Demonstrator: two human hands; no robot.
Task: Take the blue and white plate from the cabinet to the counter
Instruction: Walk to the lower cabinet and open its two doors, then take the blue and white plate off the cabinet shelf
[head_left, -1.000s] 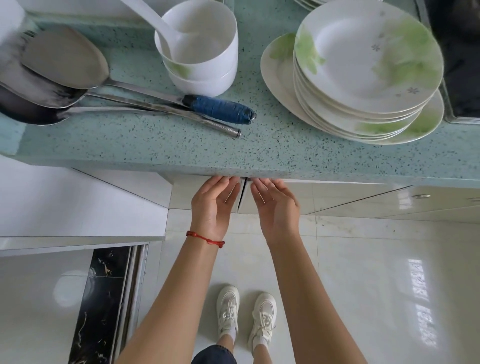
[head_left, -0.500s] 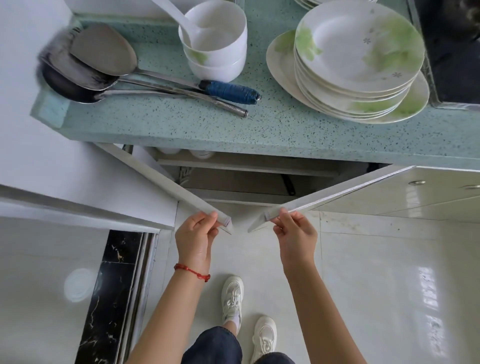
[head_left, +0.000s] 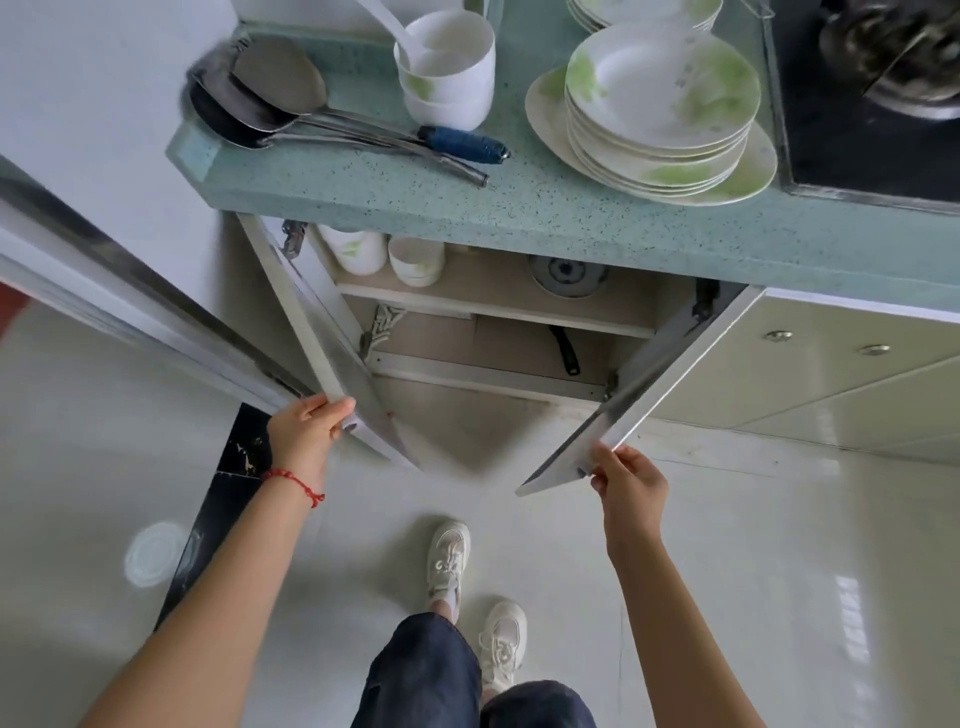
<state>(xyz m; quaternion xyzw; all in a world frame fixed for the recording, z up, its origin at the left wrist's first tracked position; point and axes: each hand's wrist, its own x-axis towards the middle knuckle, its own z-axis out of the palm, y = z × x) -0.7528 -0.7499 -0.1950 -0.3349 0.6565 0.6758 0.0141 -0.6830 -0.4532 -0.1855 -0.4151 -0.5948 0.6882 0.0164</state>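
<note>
The blue and white plate (head_left: 568, 275) lies on the upper shelf of the open cabinet (head_left: 498, 306), partly hidden under the edge of the green speckled counter (head_left: 519, 208). My left hand (head_left: 306, 428) grips the lower edge of the left cabinet door (head_left: 322, 332). My right hand (head_left: 626, 480) grips the lower edge of the right cabinet door (head_left: 649, 384). Both doors stand swung wide, and both hands are well in front of and below the plate.
White bowls (head_left: 384, 252) stand on the shelf left of the plate. A black pan handle (head_left: 563, 348) shows on the lower shelf. On the counter lie metal ladles (head_left: 280, 98), stacked white bowls (head_left: 447, 73) and green-patterned plates (head_left: 660, 109); a stove (head_left: 872, 93) sits right.
Both hands have pulled the two cabinet doors from shut to wide apart, uncovering the shelves and the plate. The camera has moved back and down.
</note>
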